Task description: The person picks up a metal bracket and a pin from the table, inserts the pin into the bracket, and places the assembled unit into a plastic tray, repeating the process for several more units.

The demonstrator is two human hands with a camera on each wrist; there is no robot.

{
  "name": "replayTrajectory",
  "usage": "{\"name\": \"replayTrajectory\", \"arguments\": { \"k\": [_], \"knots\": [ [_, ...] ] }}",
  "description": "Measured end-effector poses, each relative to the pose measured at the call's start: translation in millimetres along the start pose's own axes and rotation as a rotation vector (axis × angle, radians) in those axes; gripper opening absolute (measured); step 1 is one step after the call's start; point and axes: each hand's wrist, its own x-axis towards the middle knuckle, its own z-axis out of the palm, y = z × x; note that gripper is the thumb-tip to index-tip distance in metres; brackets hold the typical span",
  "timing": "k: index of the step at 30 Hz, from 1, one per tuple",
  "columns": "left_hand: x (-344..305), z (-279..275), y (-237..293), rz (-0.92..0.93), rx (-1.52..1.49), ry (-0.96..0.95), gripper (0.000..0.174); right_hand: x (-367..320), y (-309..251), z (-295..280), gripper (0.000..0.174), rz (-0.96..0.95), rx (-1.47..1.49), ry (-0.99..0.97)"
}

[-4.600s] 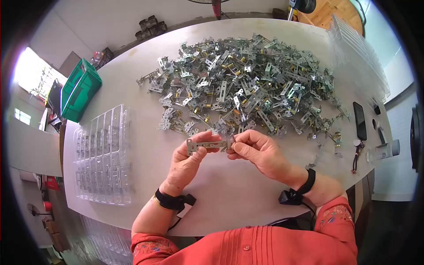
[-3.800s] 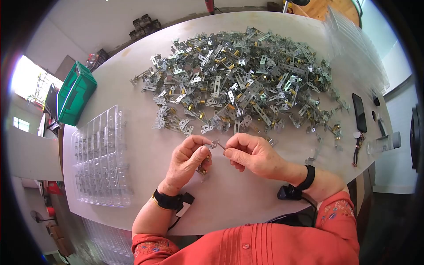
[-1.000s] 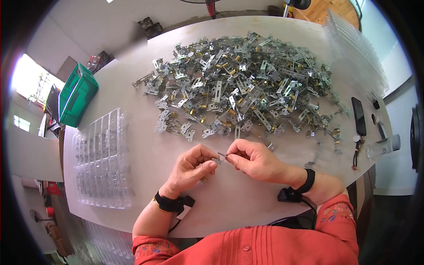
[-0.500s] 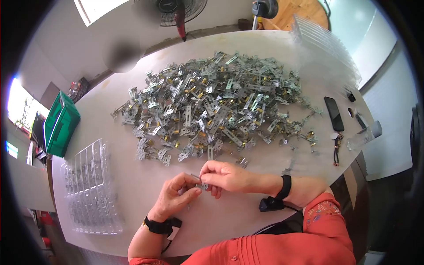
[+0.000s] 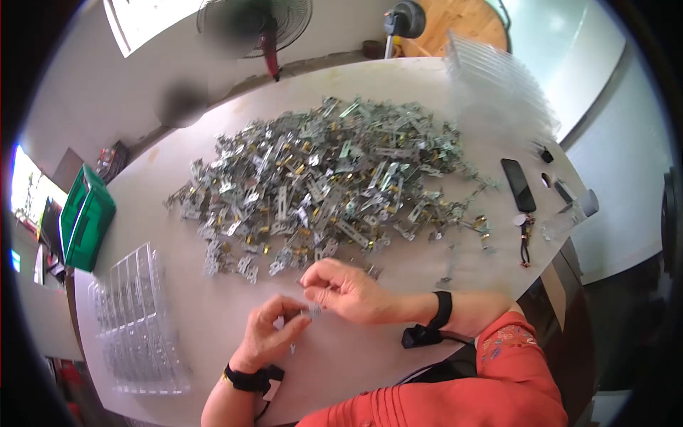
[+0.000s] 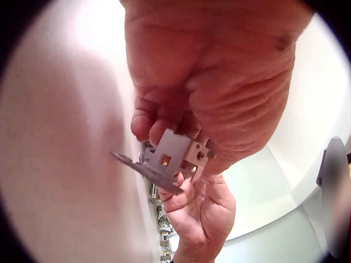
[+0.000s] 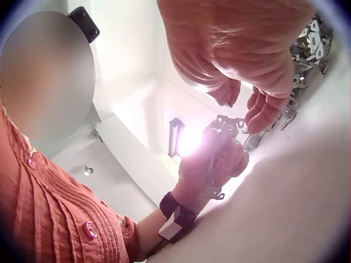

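Observation:
My left hand (image 5: 270, 333) holds a flat metal bracket (image 6: 174, 149) with slots and small holed tabs. In the right wrist view the bracket (image 7: 229, 124) stands on end, its holed top out past the fingers. Close above it is my right hand (image 5: 350, 293), thumb and fingers bent together. A small thin dark piece (image 7: 230, 104) shows at those fingertips, most of it hidden by the fingers. The hands are near each other in front of a big pile of similar metal brackets (image 5: 320, 186).
A clear plastic tray (image 5: 131, 324) with metal parts in its compartments lies on the left, below a green crate (image 5: 87, 217). Stacked clear trays (image 5: 501, 85) stand at the back right. A phone (image 5: 518, 185) and a clear bottle (image 5: 569, 219) lie near the right edge.
The bracket, earlier lengthwise between both hands, has been turned end-up in the left hand. The right hand has lifted slightly off its end. The head view has swung right and up.

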Motion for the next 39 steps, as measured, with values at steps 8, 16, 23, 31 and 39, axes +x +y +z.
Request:
{"name": "replayTrajectory", "arguments": {
  "k": [8,16,23,31,39],
  "knots": [
    [5.7,4.7,-5.6,0.293,0.143,0.207,0.019,0.7,-12.1,1.4,0.007,0.248,0.302,-0.083],
    [5.2,0.1,-2.5,0.249,0.161,0.140,0.029,1.5,-16.9,-1.2,0.008,0.258,0.250,-0.107],
    [4.5,-9.2,-8.8,0.211,-0.090,0.122,0.034,5.5,-14.1,-6.0,0.011,0.161,0.381,0.006],
    [7.3,-19.1,-10.0,0.008,-0.522,-0.168,0.048,9.5,-14.7,-11.1,0.011,0.133,0.413,0.050],
    [9.8,-18.7,-4.3,-0.001,-0.603,-0.103,0.057,9.3,-20.6,-13.0,0.014,0.111,0.428,0.084]
  ]
}}
